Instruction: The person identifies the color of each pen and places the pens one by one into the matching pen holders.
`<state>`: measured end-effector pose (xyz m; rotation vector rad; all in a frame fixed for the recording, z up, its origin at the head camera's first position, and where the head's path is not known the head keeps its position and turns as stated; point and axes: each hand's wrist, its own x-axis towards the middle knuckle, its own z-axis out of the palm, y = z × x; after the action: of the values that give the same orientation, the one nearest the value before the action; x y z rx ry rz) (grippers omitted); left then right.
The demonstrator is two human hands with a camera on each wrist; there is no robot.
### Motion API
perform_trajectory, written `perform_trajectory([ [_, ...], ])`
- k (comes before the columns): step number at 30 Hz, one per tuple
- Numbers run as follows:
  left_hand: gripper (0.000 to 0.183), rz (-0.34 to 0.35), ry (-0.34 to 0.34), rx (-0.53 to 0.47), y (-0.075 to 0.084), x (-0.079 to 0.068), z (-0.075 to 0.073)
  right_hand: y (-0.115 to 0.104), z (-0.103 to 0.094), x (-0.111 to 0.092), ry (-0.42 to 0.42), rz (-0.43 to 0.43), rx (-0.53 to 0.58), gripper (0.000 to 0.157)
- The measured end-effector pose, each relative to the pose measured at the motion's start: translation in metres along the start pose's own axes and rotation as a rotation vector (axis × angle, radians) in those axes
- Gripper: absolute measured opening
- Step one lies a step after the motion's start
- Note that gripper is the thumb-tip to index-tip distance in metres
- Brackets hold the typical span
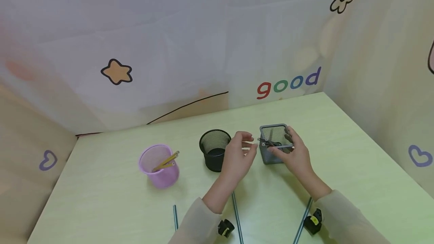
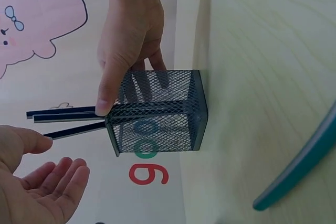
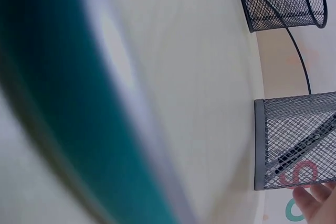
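A grey square mesh pencil holder (image 1: 270,158) stands on the table, several dark pencils (image 2: 68,115) leaning out of its top. My right hand (image 1: 298,157) grips its right side at the rim, thumb in front and fingers behind. Just left of the holder, my left hand (image 1: 237,157) is raised with its fingers loosely bent and spread apart. In the left wrist view, the left thumb (image 2: 37,141) overlaps the end of one dark pencil, while the other fingers stay away from it.
Left of the hands stand a black round mesh holder (image 1: 214,163) and a purple round holder (image 1: 162,179) with several yellow pencils (image 1: 166,162). Thin teal sticks (image 1: 237,217) lie on the near table (image 1: 112,199). Printed cloth walls (image 1: 190,48) border the table.
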<state>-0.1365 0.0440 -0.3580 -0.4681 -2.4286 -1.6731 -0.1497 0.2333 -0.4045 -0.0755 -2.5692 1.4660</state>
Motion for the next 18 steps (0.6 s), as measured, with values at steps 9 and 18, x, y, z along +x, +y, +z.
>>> perform_trajectory([
  [9, 0.024, 0.004, 0.021, 0.025, 0.002, -0.005, -0.023, -0.001, -0.001, 0.001, -0.002, -0.019, -0.05, 0.092],
  [18, 0.023, 0.021, 0.044, 0.077, 0.001, -0.009, -0.044, -0.007, -0.003, 0.001, -0.037, -0.002, -0.106, 0.094],
])
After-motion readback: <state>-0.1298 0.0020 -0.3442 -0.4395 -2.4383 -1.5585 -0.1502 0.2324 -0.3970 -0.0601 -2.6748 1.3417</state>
